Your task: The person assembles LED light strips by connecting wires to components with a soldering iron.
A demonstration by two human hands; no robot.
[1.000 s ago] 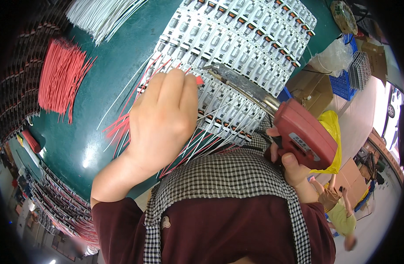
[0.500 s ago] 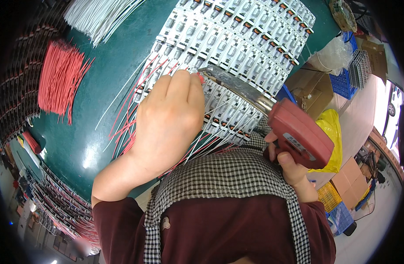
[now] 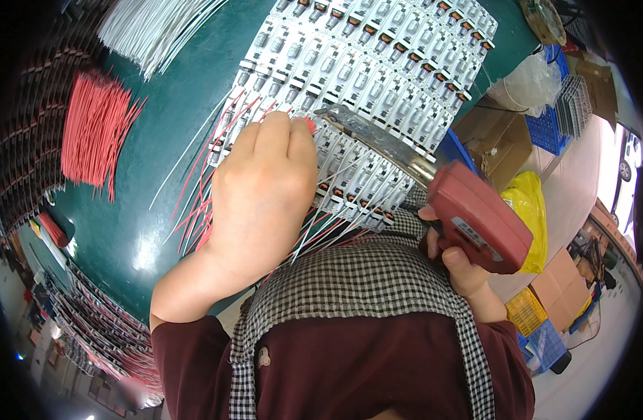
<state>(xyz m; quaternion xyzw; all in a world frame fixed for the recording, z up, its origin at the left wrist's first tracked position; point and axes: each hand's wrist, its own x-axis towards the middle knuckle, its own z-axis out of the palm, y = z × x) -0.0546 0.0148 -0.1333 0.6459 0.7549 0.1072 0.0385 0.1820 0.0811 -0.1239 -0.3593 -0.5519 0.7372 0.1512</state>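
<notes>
My right hand [image 3: 463, 266] grips a red soldering gun [image 3: 486, 217] by its handle. Its long, dark-crusted metal barrel [image 3: 384, 140] points up and left, with the tip over a panel of white circuit boards [image 3: 419, 77]. The panel carries rows of small silver and black parts. Across the lower left of the panel lies my left hand [image 3: 269, 168], fingers bent and closed around red wires [image 3: 311, 124], whose ends poke out beside the fingertips. Most of the bunch is hidden under the hand. Loose red and white wires [image 3: 188, 168] trail from the panel's near and left edges.
A bundle of red wires [image 3: 94, 133] and a bundle of white wires [image 3: 150, 35] lie on the green table [image 3: 164, 119]. Stacked board panels [image 3: 90, 329] stand at the left. Right of the table are a cardboard box [image 3: 500, 143], a yellow bag [image 3: 528, 217] and blue crates [image 3: 542, 133].
The board panel and my left hand have shifted slightly to the left. The soldering gun stays almost in place, its tip still near my left fingertips.
</notes>
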